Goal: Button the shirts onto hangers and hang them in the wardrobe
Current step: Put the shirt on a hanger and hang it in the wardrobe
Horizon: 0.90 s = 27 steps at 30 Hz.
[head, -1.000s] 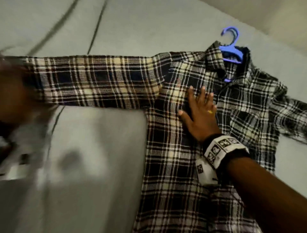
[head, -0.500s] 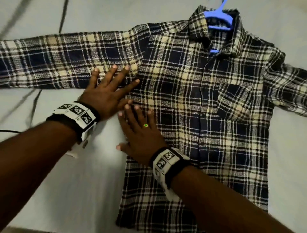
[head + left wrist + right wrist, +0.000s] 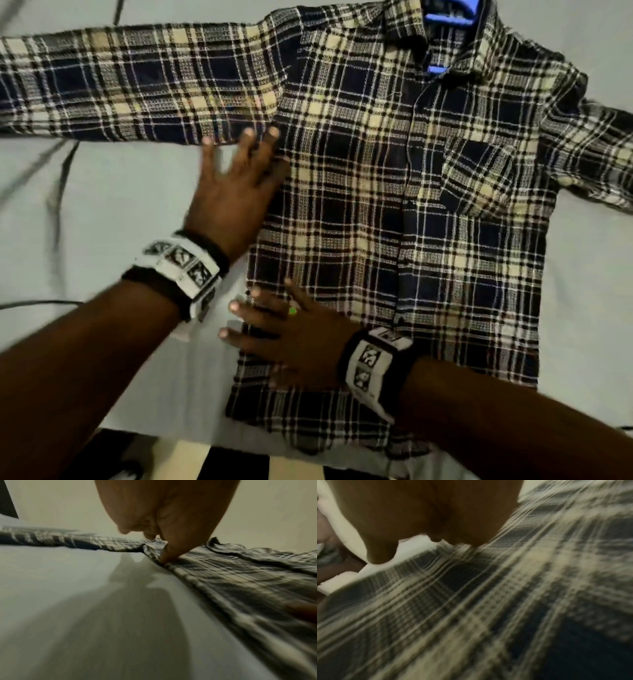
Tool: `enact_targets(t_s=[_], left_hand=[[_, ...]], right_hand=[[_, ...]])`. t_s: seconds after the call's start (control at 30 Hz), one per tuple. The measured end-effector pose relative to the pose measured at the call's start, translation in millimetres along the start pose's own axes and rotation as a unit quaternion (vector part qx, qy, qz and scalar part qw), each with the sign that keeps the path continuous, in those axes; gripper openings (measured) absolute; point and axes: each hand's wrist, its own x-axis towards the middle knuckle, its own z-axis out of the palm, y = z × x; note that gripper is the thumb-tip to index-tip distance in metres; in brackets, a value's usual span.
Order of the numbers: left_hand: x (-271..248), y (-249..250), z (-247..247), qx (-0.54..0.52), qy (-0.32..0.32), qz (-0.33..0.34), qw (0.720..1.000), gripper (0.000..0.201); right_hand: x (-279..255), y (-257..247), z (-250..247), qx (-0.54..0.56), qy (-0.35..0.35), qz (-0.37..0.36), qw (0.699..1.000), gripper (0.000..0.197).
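plaid shirt (image 3: 394, 205) on bed (image 3: 102, 205), long axis toward hanger (image 3: 448, 17); left hand (image 3: 236, 192) flat at its armpit, right hand (image 3: 287, 339) flat near hem, both released.

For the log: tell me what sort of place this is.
Probably a bedroom: a plaid shirt on a blue hanger lies spread on what looks like a bed sheet, tiled floor below its edge.

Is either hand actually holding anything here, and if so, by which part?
Nothing is held. The left hand lies open at the shirt near the armpit; the right hand presses flat on its lower side edge.
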Motion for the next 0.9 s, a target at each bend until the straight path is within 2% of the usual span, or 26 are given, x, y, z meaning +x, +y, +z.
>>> enact_targets(t_s=[0.07,0.1,0.13,0.2,0.27,0.33,0.4,0.43,0.53,0.6,0.63,0.7,0.77,0.8,0.83,0.9], left_hand=[[-30,28,16,-0.003,-0.003,0.030,1.000,0.083],[-48,37,27,-0.012,-0.009,0.024,1.000,0.081],[-67,43,37,-0.020,-0.011,0.005,1.000,0.077],[-103,45,52,-0.014,-0.026,-0.042,0.999,0.078],[-134,44,57,-0.002,-0.058,-0.075,0.996,0.081],[-164,55,61,0.019,-0.074,-0.050,0.996,0.074],[-201,73,68,0.017,-0.084,0.007,0.996,0.069],[-221,82,71,0.000,-0.099,0.015,0.995,0.071],[-269,96,78,-0.043,-0.157,-0.029,0.986,0.086],[-282,100,82,-0.061,-0.171,-0.069,0.981,0.090],[-285,101,85,-0.068,-0.160,-0.083,0.981,0.092],[-287,103,91,-0.070,-0.128,-0.086,0.985,0.096],[-286,104,94,-0.051,-0.115,-0.083,0.989,0.092],[-288,104,94,-0.033,-0.116,-0.084,0.989,0.087],[-288,104,93,-0.027,-0.119,-0.087,0.989,0.083],[-289,102,92,-0.046,-0.116,-0.090,0.988,0.077]], right_hand=[[-10,30,-25,0.115,0.055,0.013,0.992,0.066],[-15,52,-38,0.144,0.090,0.055,0.984,0.053],[-20,75,-51,0.142,0.110,0.106,0.978,0.049],[-24,112,-61,0.093,0.113,0.164,0.976,0.060],[-19,119,-46,-0.028,0.063,0.176,0.982,0.085],[-17,85,-14,-0.099,0.035,0.159,0.982,0.099],[-30,28,23,-0.095,0.021,0.125,0.987,0.105],[-41,1,41,-0.079,0.016,0.097,0.992,0.102],[-77,-61,81,-0.050,-0.021,0.001,0.999,0.086],[-82,-65,82,-0.054,-0.048,-0.058,0.996,0.087],[-77,-57,77,-0.058,-0.013,-0.046,0.997,0.085],[-55,-25,47,-0.082,0.075,0.069,0.991,0.077],[-34,18,19,-0.085,0.078,0.208,0.971,0.074],[-28,28,14,-0.076,0.061,0.252,0.963,0.074],[-25,30,15,-0.066,0.052,0.271,0.959,0.076],[-30,2,38,-0.057,0.048,0.242,0.967,0.084]])
